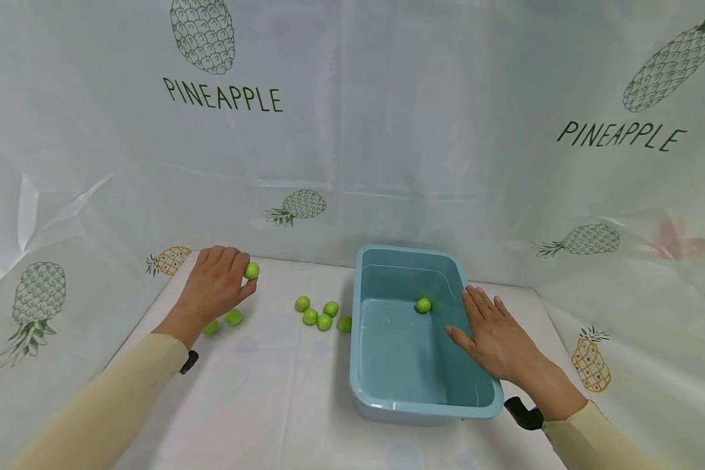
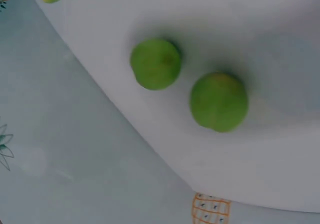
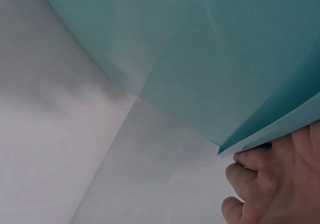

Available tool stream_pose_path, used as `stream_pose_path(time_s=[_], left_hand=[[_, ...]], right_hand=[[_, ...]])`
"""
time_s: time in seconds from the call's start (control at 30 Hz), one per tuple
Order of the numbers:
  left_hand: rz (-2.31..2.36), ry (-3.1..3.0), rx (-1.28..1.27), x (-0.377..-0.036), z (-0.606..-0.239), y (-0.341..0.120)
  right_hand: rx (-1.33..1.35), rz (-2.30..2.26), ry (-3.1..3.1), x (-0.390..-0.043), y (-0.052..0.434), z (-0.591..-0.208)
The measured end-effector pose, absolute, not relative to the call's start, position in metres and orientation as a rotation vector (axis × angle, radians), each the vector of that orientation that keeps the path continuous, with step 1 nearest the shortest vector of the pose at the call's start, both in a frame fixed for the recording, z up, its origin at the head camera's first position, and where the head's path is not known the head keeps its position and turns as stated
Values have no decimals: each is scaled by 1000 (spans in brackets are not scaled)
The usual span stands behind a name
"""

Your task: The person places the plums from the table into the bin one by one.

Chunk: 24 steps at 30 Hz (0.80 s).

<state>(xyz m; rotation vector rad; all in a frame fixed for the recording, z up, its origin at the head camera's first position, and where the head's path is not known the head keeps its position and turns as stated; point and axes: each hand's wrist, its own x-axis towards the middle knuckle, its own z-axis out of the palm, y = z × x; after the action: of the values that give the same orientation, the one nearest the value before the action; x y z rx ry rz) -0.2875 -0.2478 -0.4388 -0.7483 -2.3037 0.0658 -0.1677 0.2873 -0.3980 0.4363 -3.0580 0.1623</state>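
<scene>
The tub (image 1: 408, 401) looks like moulded teal plastic, smooth, with a soft sheen along its rounded rim. The small green fruits (image 1: 324, 322) have a smooth, faintly waxy skin, matt rather than shiny in the left wrist view. The table cover (image 1: 258, 391) and the backdrop (image 1: 423, 130) look like thin plastic sheeting, slick and slightly glossy, creased and printed with pineapples. The sleeves (image 1: 111, 411) are a soft, matt, pale beige cloth.
</scene>
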Motion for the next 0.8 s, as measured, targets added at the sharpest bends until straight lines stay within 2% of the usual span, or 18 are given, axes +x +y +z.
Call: stream_pose_path(time_s=[0.8], left_hand=[[31,-2052,-960,-290,-400,-143]], right_hand=[[435,177,-3050,-168,288,-398]])
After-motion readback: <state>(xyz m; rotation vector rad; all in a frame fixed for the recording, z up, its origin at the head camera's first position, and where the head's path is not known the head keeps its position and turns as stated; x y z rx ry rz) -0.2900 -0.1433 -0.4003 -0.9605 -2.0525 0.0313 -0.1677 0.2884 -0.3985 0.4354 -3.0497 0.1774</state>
